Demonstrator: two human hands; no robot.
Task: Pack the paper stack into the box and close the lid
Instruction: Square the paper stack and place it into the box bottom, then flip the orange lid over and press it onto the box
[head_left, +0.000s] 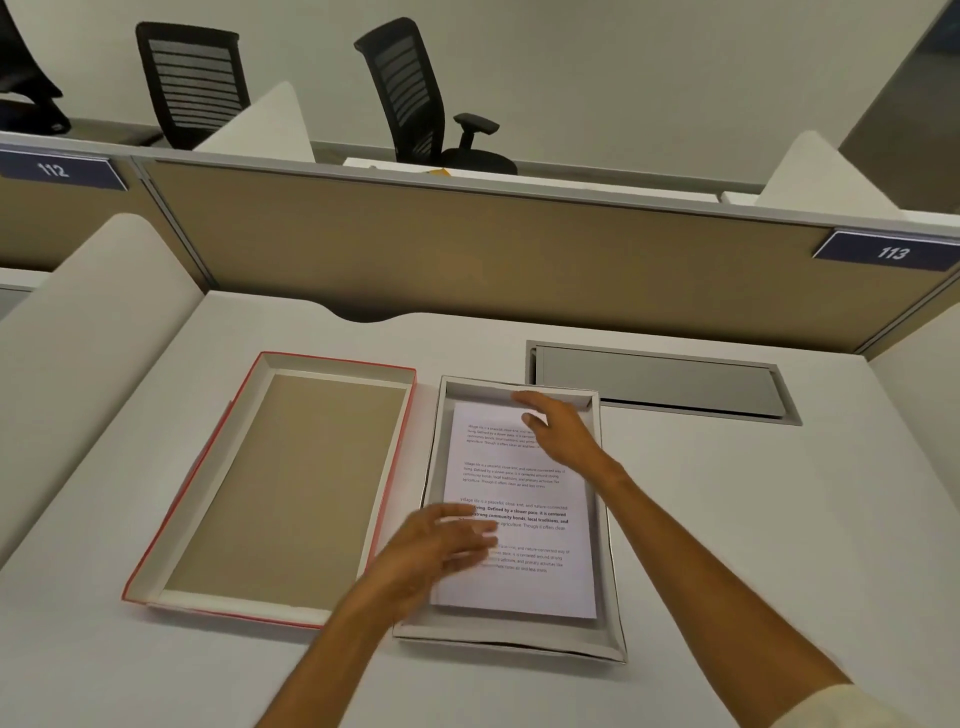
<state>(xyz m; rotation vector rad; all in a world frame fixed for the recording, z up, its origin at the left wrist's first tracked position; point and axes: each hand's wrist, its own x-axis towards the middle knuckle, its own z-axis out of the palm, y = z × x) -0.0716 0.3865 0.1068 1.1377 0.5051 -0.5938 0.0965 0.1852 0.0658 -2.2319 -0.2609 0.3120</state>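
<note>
A white paper stack (524, 493) with printed text lies flat inside the shallow white box (613, 587) at the desk's centre. The red-edged lid (405, 415) lies upside down to the box's left, its brown inside facing up. My left hand (441, 545) hovers, blurred, over the stack's lower left part with fingers spread and nothing in it. My right hand (558, 428) rests flat on the stack's far right corner near the box's far wall, fingers extended.
A grey cable hatch (660, 382) is set into the desk behind the box. A tan partition (467, 260) closes the desk's far side, with a white divider (93, 338) at the left. Office chairs stand beyond.
</note>
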